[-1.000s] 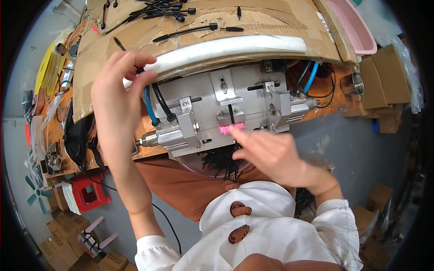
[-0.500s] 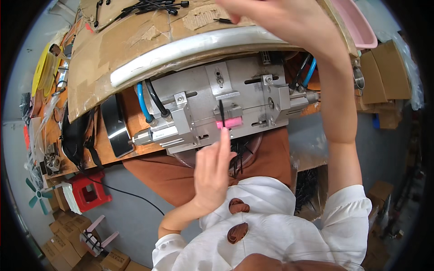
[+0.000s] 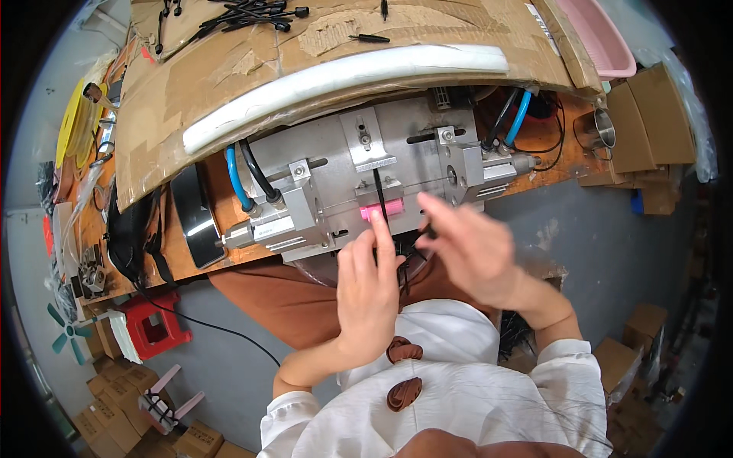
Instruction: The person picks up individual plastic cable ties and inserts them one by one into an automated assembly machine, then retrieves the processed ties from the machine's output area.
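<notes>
A metal fixture (image 3: pixel 347 149) with two clamp-like end blocks lies in front of me. At its middle, a thin black rod (image 3: pixel 379 187) lies across a pink cylinder-like piece (image 3: pixel 393 208) below a small metal stop. My left hand (image 3: pixel 366 294) has its index fingertip on the rod at the pink piece, its other fingers curled. Just right of it, my right hand (image 3: pixel 477 248) is smeared by motion over the fixture's near edge. A small dark piece (image 3: pixel 430 231) shows between its thumb and fingers; its kind is unclear.
Cardboard (image 3: pixel 229 84) covers the bench behind the fixture, carrying black rod-like parts (image 3: pixel 252 17) and a long white tube (image 3: pixel 343 80). Blue hoses (image 3: pixel 235 175) run to the fixture. A phone (image 3: pixel 195 217) lies left; a metal cup (image 3: pixel 603 128) stands right. In my lap sits a clear bowl (image 3: pixel 313 271).
My right hand has come down from above the cardboard to the fixture's near side, beside my left hand. The left hand stays at the pink piece, shifted slightly.
</notes>
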Demonstrator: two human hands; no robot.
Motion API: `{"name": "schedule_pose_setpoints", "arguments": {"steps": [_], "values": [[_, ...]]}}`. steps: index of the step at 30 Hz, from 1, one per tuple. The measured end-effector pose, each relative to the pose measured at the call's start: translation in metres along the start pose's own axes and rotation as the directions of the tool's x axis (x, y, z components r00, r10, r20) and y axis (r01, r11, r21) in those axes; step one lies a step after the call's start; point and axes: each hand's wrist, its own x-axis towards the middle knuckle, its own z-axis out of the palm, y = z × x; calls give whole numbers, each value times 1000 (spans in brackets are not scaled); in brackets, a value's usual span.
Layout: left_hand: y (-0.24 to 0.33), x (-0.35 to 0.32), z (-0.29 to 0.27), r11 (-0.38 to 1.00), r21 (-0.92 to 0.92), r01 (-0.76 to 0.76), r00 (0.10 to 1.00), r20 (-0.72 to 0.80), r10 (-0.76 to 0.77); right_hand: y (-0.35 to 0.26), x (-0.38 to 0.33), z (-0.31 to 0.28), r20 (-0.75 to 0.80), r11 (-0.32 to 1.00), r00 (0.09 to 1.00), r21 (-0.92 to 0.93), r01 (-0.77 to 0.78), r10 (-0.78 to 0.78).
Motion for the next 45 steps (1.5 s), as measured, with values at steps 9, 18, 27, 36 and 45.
{"name": "schedule_pose_setpoints", "arguments": {"steps": [9, 18, 27, 36, 45], "values": [[-13, -12, -23, 993, -73, 94, 994, -50, -97, -5, -24, 49, 138, 997, 989, -62, -52, 60], [-53, 36, -68, 997, -78, 11, 989, -149, -23, -7, 40, -4, 238, 977, 966, -155, 144, -104], [-112, 232, -63, 947, 88, -309, 922, -218, 321, 123, 340, 92, 171, 726, 885, -515, 455, -433], [-113, 195, -101, 939, -150, -310, 950, -13, 311, 94, 285, 19, 505, 938, 863, -291, 188, -16], [-117, 202, -127, 897, -385, -217, 973, -14, 229, 109, 235, -32, 413, 971, 891, -57, 232, -188]]}}
